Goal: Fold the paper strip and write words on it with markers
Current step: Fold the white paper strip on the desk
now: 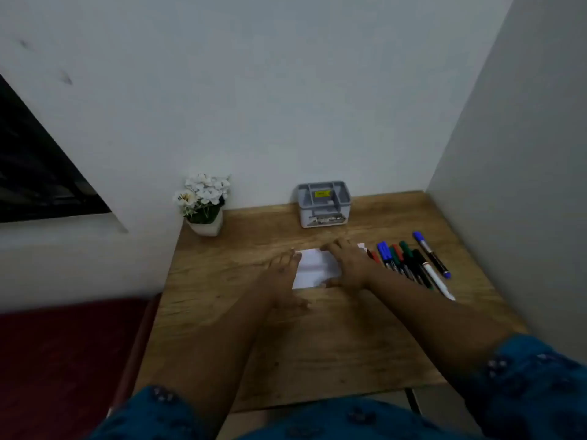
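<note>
Paper strip [313, 268] lies lengthwise left-to-right under both flat hands, left hand [281, 274] and right hand [347, 265]

Markers [409, 265] right of paper strip [314, 265]

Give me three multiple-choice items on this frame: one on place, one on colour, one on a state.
1. Where do the markers lie?
A. right of the paper
B. in the grey organizer
C. left of the plant

2. What colour are the plant's flowers?
A. red
B. white
C. yellow

3. What are the hands doing?
A. holding a marker
B. lifted off the desk
C. pressing flat on the paper

Key: 1 A, they lie in a row beside the paper. 2 B, the plant has white blooms. 3 C, the left hand and the right hand rest on the sheet with straight fingers.
</note>
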